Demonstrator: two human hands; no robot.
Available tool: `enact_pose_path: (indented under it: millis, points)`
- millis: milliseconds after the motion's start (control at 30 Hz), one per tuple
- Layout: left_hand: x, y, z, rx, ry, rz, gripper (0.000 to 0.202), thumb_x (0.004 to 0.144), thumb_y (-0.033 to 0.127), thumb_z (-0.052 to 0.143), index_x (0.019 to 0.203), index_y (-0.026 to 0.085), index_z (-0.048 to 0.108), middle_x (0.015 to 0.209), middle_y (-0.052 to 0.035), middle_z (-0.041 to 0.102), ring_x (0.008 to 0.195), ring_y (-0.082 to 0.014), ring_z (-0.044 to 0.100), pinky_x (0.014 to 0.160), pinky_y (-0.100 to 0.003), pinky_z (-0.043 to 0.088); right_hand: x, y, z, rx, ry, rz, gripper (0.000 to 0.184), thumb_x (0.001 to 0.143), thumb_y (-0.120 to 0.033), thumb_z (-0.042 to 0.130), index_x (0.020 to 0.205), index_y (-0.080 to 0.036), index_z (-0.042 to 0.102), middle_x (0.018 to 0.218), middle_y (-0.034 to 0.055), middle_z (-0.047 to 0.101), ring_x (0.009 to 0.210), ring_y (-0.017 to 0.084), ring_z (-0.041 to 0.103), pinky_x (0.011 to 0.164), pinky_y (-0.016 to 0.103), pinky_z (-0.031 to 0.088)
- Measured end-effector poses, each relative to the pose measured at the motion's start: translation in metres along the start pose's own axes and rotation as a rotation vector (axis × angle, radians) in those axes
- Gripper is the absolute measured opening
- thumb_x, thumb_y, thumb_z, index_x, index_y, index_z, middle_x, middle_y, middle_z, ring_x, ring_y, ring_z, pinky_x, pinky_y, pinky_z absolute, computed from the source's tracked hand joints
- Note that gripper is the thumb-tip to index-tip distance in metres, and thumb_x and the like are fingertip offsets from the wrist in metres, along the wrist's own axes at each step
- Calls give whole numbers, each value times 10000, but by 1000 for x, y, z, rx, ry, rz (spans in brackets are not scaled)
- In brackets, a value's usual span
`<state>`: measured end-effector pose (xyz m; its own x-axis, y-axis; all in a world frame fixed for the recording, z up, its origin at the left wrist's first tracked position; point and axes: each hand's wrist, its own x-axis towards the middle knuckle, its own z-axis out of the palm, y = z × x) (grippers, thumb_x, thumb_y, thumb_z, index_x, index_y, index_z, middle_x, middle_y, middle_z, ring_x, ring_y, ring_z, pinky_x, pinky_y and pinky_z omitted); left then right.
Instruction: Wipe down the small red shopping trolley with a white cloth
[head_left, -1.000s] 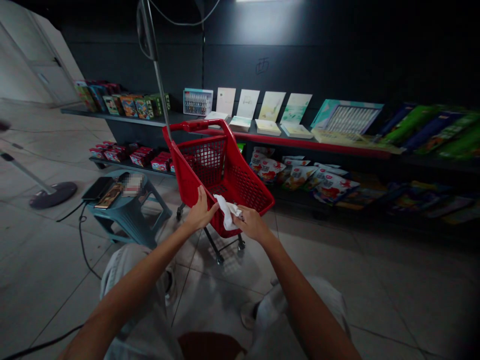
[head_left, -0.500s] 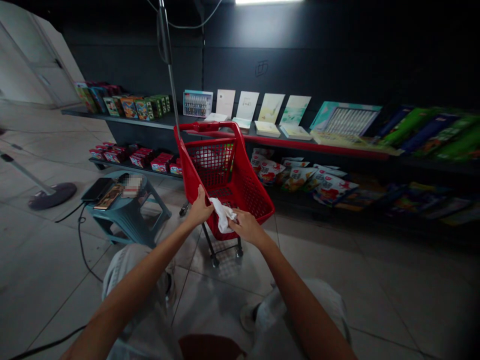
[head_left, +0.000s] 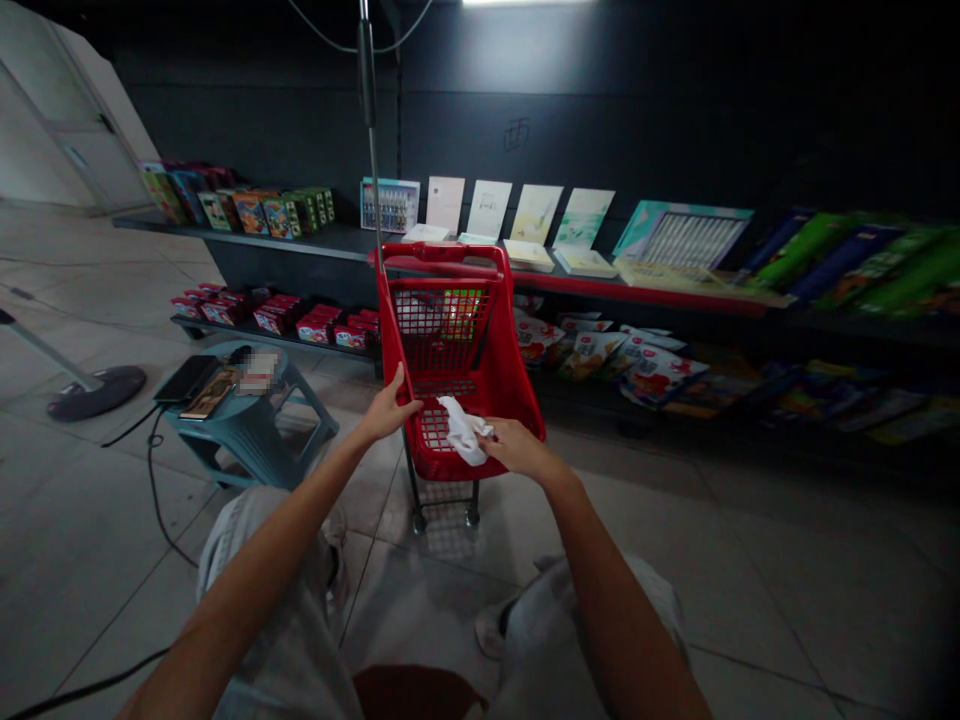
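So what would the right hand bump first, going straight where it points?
Past its white cloth, the right hand would probably meet the red cart side by the left hand; depth is unclear.

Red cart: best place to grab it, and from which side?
I'd take the top bar of the red cart, near its middle, hand coming down from above. It's a raised crossbar running left to right at the far end, by the shelf, so fingers could likely wrap it. Avoid its left end: the pole rises there.
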<state>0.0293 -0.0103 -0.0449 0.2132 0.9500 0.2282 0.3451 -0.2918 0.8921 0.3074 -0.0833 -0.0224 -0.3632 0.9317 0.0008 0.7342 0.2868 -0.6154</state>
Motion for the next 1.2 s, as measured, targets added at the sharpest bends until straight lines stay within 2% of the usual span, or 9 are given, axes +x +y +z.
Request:
enact_pose_path:
  millis: [200, 333, 400, 500, 567, 667, 800, 1000, 1200]
  points:
    - [-5, 2, 0, 108, 8, 31, 826, 902, 393, 663, 1629, 165, 345, 1547, -120, 563, 1417, -302, 544, 1213, -514, 417, -14, 13, -13, 25, 21, -26, 347, 962, -356, 615, 1207, -142, 736, 1018, 104, 766, 866, 208, 696, 788, 271, 484]
    - [-24, 22, 8, 346, 105, 255, 555, 996, 323, 498, 1527, 164, 484, 1641, -130, 436, 1564, -247, 344, 1283, -471, 317, -19, 2, -5, -33, 66, -20, 366, 982, -363, 597, 1265, -160, 710, 1126, 127, 761, 1025, 240, 700, 863, 287, 485]
    - [-36, 33, 10, 420, 12, 403, 435, 1019, 308, 457, 1417, 193, 593, 1556, -108, 540, 1527, -222, 402, 1296, -463, 291, -22, -5, -1, -63, 72, 9, 378, 996, -341, 567, 1323, -194, 686, 1209, 123, 752, 1108, 257, 694, 889, 293, 481]
    - [-51, 45, 17, 514, -238, 528, 344, 1039, 299, 430, 1244, 246, 701, 1257, -52, 734, 1250, -199, 645, 1330, -533, 154, -25, -14, 2, -118, 40, 75, 392, 1023, -328, 505, 1370, -236, 661, 1233, 109, 754, 1148, 275, 699, 895, 302, 471]
    - [-56, 47, 24, 579, -299, 537, 327, 1043, 314, 432, 1148, 257, 737, 1093, -33, 768, 1102, -204, 684, 1328, -585, 79, -25, -14, 3, -165, 12, 139, 372, 1038, -348, 478, 1323, -234, 689, 1185, 117, 768, 1116, 285, 715, 859, 300, 468]
    - [-59, 44, 35, 663, -245, 537, 336, 1045, 326, 427, 990, 249, 750, 963, -35, 751, 1036, -221, 662, 1320, -613, 72, -20, -11, 6, -181, -10, 221, 380, 1051, -411, 456, 1191, -200, 740, 1134, 146, 776, 1047, 287, 733, 792, 288, 466]
    - [-57, 40, 45, 734, -165, 556, 293, 1023, 296, 444, 925, 239, 714, 892, -34, 716, 947, -220, 649, 1317, -606, 123, -7, -10, 11, -24, -77, 191, 454, 1073, -454, 394, 1086, -178, 754, 1085, 129, 784, 983, 260, 737, 807, 293, 494]
    - [-56, 32, 51, 747, -81, 532, 221, 949, 275, 532, 983, 198, 736, 995, -93, 756, 992, -256, 686, 1291, -577, 235, 21, -12, 26, 226, -135, 94, 508, 1071, -485, 369, 1088, -149, 749, 1136, 110, 767, 1015, 240, 690, 884, 328, 509]
    - [-58, 22, 49, 778, -71, 485, 243, 927, 308, 591, 1067, 199, 758, 1098, -122, 775, 1137, -297, 684, 1256, -583, 296, 36, -6, 48, 430, -183, 66, 673, 946, -743, 485, 930, -122, 746, 873, 67, 737, 725, 164, 601, 631, 257, 459]
